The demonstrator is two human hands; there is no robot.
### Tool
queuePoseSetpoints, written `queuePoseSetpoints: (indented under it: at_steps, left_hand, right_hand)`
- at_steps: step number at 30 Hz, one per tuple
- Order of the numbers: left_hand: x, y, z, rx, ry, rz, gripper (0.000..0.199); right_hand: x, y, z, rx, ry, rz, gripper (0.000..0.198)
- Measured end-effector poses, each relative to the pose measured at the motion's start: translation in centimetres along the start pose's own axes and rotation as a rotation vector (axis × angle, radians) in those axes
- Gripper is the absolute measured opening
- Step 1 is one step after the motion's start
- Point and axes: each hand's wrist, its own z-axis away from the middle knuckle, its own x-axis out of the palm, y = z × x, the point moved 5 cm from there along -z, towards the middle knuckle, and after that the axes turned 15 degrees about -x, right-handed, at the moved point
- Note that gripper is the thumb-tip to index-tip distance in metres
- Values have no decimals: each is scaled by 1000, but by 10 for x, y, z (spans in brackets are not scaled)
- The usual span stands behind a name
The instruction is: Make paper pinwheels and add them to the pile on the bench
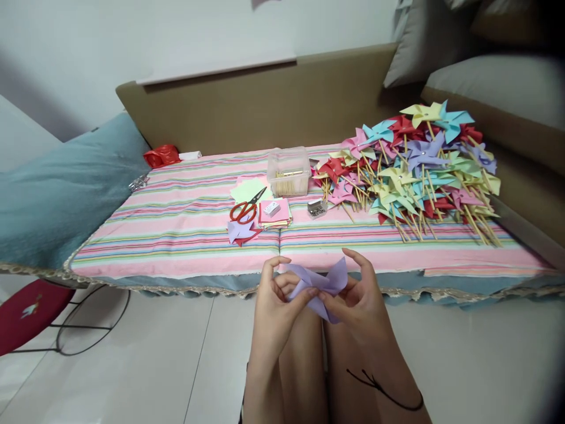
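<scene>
A purple paper pinwheel (315, 282) with folded-in blades is held above my knees between both hands. My left hand (278, 294) grips its left side, thumb pressed near the centre. From the right, my right hand (359, 300) pinches the same paper, its thumb beside the other thumb and its index finger raised. Beyond the hands, scissors (247, 207) with red-orange handles lie by a stack of coloured paper squares (282, 219). A small white box (272, 209) rests on that stack. Purple cut paper (241, 231) sits just below the scissors.
Many finished pinwheels on sticks (424, 171) are heaped at the right of the striped cloth (198, 229). A clear plastic box (289, 162) holds sticks. Near it stands a small open box of metal pins (316, 208). A red stool (33, 312) is at the lower left.
</scene>
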Motion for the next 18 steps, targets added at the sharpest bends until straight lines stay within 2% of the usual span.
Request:
queuePoseSetpoints:
  at_steps: [6,10,14,18]
  left_hand:
    - [-8,-7,-15,-42,-14,33,60]
    - [-26,-8,-28,-47,82,111,59]
    - [-55,-9,-38,-34,250,234,60]
    - [-82,-17,-52,-37,354,363,64]
  right_hand:
    - [7,5,-10,95,-130,43,77]
    - [12,12,-31,103,-232,56,73]
    - [7,14,-84,35,-200,83,67]
    - [11,4,-170,-128,-180,274,53]
